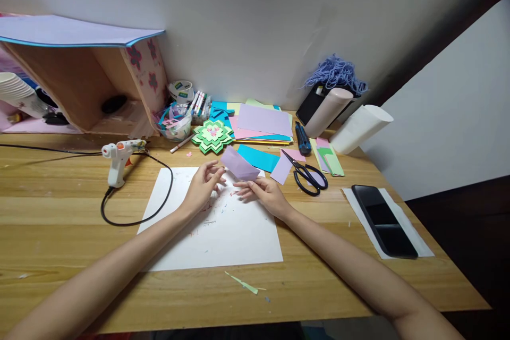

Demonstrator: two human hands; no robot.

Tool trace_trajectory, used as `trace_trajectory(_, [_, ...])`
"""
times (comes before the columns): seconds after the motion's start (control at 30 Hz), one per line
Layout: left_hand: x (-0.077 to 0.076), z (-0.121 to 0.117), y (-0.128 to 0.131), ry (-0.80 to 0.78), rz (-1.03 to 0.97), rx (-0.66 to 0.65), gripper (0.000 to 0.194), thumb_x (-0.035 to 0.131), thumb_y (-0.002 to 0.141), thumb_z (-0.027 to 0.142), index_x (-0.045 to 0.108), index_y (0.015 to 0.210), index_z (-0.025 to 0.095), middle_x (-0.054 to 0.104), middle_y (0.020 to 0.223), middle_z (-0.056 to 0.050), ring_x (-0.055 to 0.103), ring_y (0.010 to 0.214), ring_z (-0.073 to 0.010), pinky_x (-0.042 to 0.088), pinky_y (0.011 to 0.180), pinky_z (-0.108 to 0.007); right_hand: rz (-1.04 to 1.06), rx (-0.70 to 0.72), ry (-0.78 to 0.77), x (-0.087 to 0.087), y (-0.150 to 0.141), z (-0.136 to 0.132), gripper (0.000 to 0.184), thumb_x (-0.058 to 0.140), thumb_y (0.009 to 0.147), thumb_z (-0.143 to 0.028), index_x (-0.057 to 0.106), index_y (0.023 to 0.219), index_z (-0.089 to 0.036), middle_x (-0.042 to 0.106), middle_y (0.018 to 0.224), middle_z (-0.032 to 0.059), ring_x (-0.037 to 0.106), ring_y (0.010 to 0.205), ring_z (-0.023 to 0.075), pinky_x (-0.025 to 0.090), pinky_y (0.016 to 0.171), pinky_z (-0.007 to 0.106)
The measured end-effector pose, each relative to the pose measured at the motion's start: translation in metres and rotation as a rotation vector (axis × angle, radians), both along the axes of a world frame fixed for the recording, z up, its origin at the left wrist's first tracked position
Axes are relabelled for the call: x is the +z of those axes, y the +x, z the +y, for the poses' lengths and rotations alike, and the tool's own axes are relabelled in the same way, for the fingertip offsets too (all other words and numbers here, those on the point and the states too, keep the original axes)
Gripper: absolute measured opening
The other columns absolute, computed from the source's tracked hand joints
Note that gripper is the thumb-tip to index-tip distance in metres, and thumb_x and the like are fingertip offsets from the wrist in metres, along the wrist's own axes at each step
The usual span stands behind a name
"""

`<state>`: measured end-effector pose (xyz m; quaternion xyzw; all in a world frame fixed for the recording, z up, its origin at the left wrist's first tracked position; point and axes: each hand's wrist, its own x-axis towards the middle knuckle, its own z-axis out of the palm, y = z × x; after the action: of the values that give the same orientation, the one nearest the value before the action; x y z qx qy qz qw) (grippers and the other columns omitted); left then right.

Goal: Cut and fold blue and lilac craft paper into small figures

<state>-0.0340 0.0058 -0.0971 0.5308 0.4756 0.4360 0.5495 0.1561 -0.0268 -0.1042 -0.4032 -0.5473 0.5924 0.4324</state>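
Note:
A small light purple piece of paper (239,163) is raised a little above the white sheet (215,249). My right hand (268,194) pinches its lower edge between thumb and fingers. To the left of it is my left hand (205,186), with loosely bent fingers that stand apart. Its fingertips come close to the paper's left side, and I see nothing held in them. Beyond the hands are a green layered paper flower (212,136), a blue paper strip (258,158) and another purple piece (281,170). Black-handled scissors (308,176) lie right of these.
On the left lies a white glue gun (117,164) with its black cord looping onto the sheet. Behind stand a cardboard box (143,79), a tub of scraps (175,126) and stacked coloured paper (265,119). A cutter (303,139), paper rolls (360,127) and a phone (382,220) are to the right.

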Motion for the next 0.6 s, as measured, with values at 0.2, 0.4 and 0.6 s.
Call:
trace_trajectory(0.2, [0.01,-0.011,0.004,-0.087,-0.089,-0.305,0.057,0.053,0.081,0.051,0.044,0.124,0.016,0.061,0.112,-0.013,0.062,0.091,-0.0227,0.051,0.071,-0.034,-0.409,-0.046,0.445,-0.002,0.001,-0.006,0.039,0.042,0.088,-0.018,0.055,0.123,-0.027,0.065,0.115,0.0029,0.065,0.097,0.0189,0.051,0.087,0.036])
trace_trajectory(0.4, [0.016,-0.018,0.004,-0.122,-0.13,-0.307,0.047,0.058,0.077,0.05,0.052,0.112,0.019,0.059,0.116,-0.011,0.058,0.102,-0.0224,0.046,0.085,-0.034,-0.643,-0.07,0.697,-0.001,-0.002,-0.011,0.042,0.045,0.085,-0.014,0.053,0.124,-0.025,0.063,0.118,0.0055,0.058,0.107,0.0188,0.047,0.092,0.038])
trace_trajectory(0.6, [0.017,-0.018,0.006,-0.028,-0.125,-0.329,0.032,0.053,0.081,0.048,0.058,0.092,0.019,0.062,0.096,-0.007,0.059,0.09,-0.0183,0.045,0.084,-0.03,-0.707,-0.038,0.715,0.005,-0.005,-0.014,0.058,0.07,0.07,-0.042,0.049,0.12,-0.02,0.061,0.112,0.0109,0.056,0.101,0.0247,0.047,0.085,0.039])
